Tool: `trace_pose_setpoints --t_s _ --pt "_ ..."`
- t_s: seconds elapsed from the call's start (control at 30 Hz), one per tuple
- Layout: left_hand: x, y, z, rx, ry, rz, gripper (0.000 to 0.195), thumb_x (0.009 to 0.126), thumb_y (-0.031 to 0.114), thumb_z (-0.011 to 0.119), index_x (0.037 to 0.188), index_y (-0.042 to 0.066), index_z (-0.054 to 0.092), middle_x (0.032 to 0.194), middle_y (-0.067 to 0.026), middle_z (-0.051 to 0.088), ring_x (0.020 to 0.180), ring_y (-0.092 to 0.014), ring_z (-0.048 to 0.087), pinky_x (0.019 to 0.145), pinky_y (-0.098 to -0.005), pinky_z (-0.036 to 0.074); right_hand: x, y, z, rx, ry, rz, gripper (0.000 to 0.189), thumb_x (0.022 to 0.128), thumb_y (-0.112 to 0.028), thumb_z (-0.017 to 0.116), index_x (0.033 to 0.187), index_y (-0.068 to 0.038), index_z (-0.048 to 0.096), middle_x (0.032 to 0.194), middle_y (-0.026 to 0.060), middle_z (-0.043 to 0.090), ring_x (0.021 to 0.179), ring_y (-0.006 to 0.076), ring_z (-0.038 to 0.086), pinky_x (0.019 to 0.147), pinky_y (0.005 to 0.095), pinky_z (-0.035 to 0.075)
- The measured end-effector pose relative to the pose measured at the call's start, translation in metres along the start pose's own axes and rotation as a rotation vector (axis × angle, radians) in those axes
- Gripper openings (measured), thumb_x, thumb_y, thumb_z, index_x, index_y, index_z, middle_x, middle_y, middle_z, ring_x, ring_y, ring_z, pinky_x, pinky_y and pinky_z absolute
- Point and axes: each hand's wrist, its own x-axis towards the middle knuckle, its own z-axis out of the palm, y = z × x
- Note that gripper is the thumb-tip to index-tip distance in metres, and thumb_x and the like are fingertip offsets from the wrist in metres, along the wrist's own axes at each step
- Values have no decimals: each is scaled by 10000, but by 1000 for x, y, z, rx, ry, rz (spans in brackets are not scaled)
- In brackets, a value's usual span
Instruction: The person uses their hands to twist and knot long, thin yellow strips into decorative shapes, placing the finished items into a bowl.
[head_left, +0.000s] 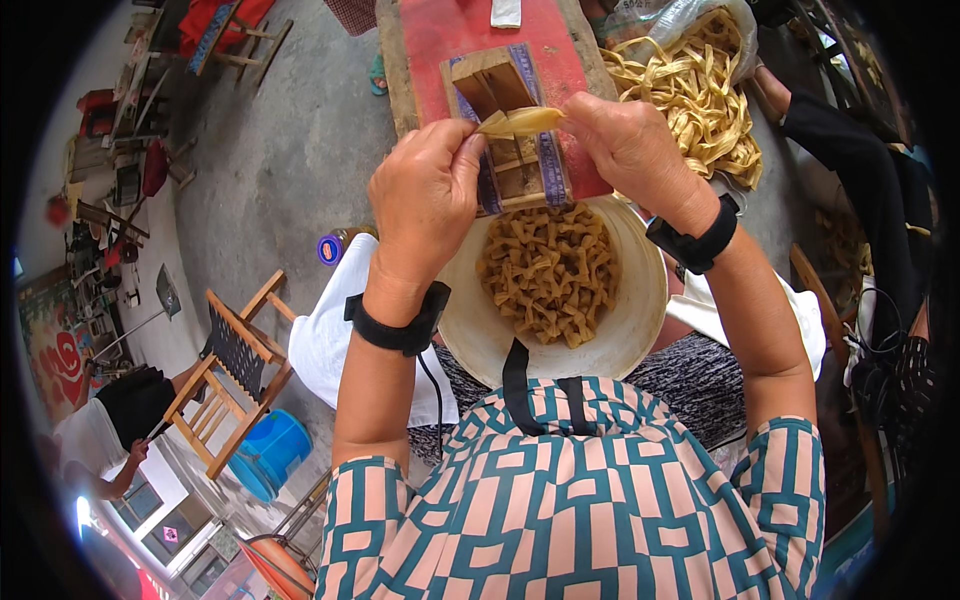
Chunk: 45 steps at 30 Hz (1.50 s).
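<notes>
Pinched at both ends, a flat pale-yellow strip (534, 121) of what looks like dried plant material stretches between my hands. My left hand (427, 184) grips its left end between thumb and fingers, and my right hand (634, 146) has the other end. Just beneath the strip is a wooden fixture (495, 81) with a slotted upright block and a base edged in purple printed tape. This fixture rests on a red-topped wooden bench (427, 30). Below my hands, a white bucket (459, 330) between my knees holds many small brown bow-shaped pieces (551, 274).
A heap of long yellow strips (697, 105) spills from a clear plastic bag (739, 37) right of the bench. A purple-lidded jar (330, 250), a wooden chair (232, 375) and a blue bucket (274, 454) stand left. One person (124, 416) is at far left; another's dark-clothed leg (840, 142) is at right.
</notes>
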Motion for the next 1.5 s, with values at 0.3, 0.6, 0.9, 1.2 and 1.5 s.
trace_pose_setpoints --t_s 0.3,0.6,0.9,1.2,1.5 --pt "-67 38 -35 -369 4 44 276 1119 253 753 1209 6 836 1041 -130 820 918 -251 758 818 -381 600 -49 -43 -46 118 83 -145 150 1044 -165 741 1180 -109 766 910 99 746 788 324 771 682 419 628" --pt "-119 92 -61 -1022 -664 -398 279 1187 223 669 1149 -34 770 804 -30 741 665 -101 663 655 -264 564 -65 -112 -83 -52 79 -568 329 906 -179 792 1226 -109 777 873 -5 644 796 184 704 656 340 585" --pt "-131 114 -106 -1536 -435 17 277 1059 343 807 1028 69 835 1149 -218 835 1147 -407 793 971 -535 642 -97 -139 -88 464 -104 -189 300 1050 -48 697 1343 -3 740 1013 170 788 865 331 800 737 435 612" --pt "-153 146 -82 118 -184 531 187 810 178 887 942 99 780 1135 -57 734 1069 -276 717 932 -450 586 -116 -168 -98 989 -458 138 321 1191 -336 668 1201 -32 771 783 60 690 683 189 664 647 374 526" --pt "-171 149 -65 399 151 659 118 912 181 803 1013 121 789 1434 -47 750 1360 -277 688 1144 -484 576 -125 -179 -89 1705 -329 725 209 1148 -262 747 1172 -60 789 780 -90 626 634 -6 506 540 197 355"
